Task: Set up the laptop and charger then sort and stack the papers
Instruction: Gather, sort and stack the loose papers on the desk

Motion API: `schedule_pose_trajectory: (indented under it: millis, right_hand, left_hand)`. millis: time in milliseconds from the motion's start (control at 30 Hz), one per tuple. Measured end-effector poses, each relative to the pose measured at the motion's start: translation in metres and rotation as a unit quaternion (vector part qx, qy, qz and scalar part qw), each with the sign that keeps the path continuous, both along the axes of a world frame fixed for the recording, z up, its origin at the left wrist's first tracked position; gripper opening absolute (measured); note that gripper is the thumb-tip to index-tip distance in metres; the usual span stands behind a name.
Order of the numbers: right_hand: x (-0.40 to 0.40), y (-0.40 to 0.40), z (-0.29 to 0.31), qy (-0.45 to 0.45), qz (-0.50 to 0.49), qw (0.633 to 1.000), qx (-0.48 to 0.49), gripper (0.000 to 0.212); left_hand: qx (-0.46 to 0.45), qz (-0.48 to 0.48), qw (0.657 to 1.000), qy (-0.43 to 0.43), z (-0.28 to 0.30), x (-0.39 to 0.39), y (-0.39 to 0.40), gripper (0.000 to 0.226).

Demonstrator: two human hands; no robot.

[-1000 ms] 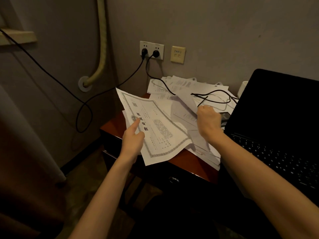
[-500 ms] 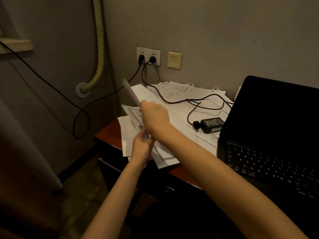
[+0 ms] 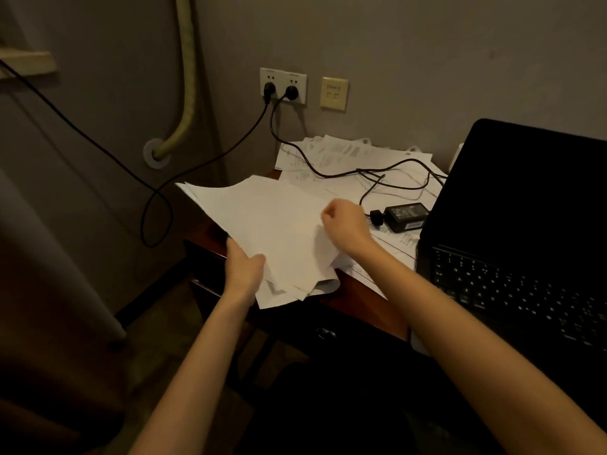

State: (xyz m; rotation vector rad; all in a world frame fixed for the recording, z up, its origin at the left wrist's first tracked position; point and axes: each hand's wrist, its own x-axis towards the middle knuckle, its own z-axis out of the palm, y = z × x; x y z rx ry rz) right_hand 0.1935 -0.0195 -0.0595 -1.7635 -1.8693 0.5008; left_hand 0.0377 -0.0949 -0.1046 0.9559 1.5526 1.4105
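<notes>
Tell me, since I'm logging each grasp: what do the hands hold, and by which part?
The left hand grips a sheaf of papers by its near left edge. The right hand pinches its right side.

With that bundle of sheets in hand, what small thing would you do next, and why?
Probably square the fanned bundle of white paper sheets. The left hand grips its near edge and the right hand pinches the top sheet, yet corners stick out unevenly at the bottom. More loose white papers wait under the black charger cable.
</notes>
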Motion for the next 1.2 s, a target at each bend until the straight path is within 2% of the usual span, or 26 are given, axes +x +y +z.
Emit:
schedule_pose_trajectory:
  millis: [33, 100, 233, 367, 533, 667, 733, 867, 933, 1000, 1067, 1167, 1200]
  right_hand:
    - [0.015, 0.001, -0.007, -0.083, -0.016, 0.996, -0.005, 0.019]
    - [0.040, 0.000, -0.018, -0.189, -0.041, 0.981, -0.023, 0.017]
    - [0.062, -0.001, -0.035, -0.305, -0.068, 0.950, 0.001, 0.036]
    - [0.070, 0.003, -0.035, -0.394, -0.049, 0.917, -0.024, 0.040]
    - [0.078, 0.002, -0.036, -0.430, -0.038, 0.902, 0.013, 0.037]
    - [0.082, -0.001, -0.038, -0.405, -0.038, 0.912, 0.043, 0.028]
    - [0.084, -0.001, -0.035, -0.383, -0.064, 0.921, 0.021, 0.027]
    - [0.089, -0.001, -0.034, -0.386, -0.064, 0.920, 0.020, 0.024]
    - [0.089, -0.001, -0.029, -0.398, -0.077, 0.914, 0.010, 0.022]
    - [0.088, -0.001, -0.022, -0.404, -0.101, 0.909, 0.008, 0.021]
    - [0.085, 0.001, -0.014, -0.370, -0.114, 0.922, 0.023, 0.021]
    - [0.079, 0.007, -0.008, -0.356, -0.094, 0.927, 0.064, 0.019]
    - [0.076, 0.007, -0.005, -0.351, -0.088, 0.929, 0.077, 0.019]
  left_hand:
    - [0.003, -0.001, 1.000, -0.012, 0.002, -0.002, -0.001, 0.072]
    - [0.018, 0.004, 0.999, -0.030, 0.004, -0.006, -0.004, 0.084]
    - [0.018, 0.004, 0.999, -0.027, 0.001, -0.023, -0.010, 0.089]
    - [0.014, -0.057, 0.998, -0.015, 0.002, -0.030, -0.018, 0.085]
    - [0.009, -0.015, 0.998, -0.055, 0.008, -0.030, -0.012, 0.064]
    - [0.060, -0.033, 0.989, -0.130, 0.016, -0.026, -0.005, 0.053]
    - [0.075, -0.045, 0.985, -0.147, 0.022, -0.020, -0.005, 0.051]
    - [0.034, -0.051, 0.985, -0.160, 0.021, -0.016, -0.005, 0.026]
    - [-0.007, -0.040, 0.990, -0.138, 0.015, -0.020, -0.004, 0.018]
    - [-0.035, -0.039, 0.996, -0.068, 0.009, -0.024, -0.004, 0.022]
    - [-0.045, -0.043, 0.998, -0.012, 0.004, -0.024, -0.003, 0.024]
    - [-0.051, -0.039, 0.998, 0.024, 0.006, -0.021, 0.000, 0.020]
    - [-0.046, -0.042, 0.998, 0.031, 0.009, -0.018, 0.001, 0.029]
